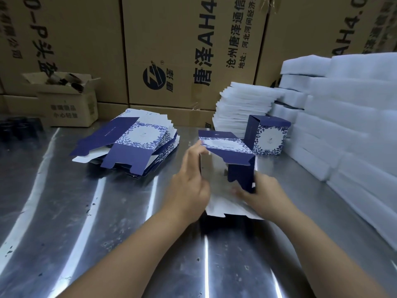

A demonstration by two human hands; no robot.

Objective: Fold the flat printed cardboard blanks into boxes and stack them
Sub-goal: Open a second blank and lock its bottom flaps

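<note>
Shiny steel table, fanned pile of flat blanks, one folded box, white foam stacks, open carton

body: two bare forearms, seen from the elbow down | left hand bare | right hand bare

Fingers of the left hand are smeared, so I can't tell how its thumb sits on the blank. The right hand has its fingertips tucked behind the navy flap. Lettering on the blank is too tiny to read. The blank also covers a corner of the box. The foam runs off the right edge, and the dark stuff far left is just blur.
</note>
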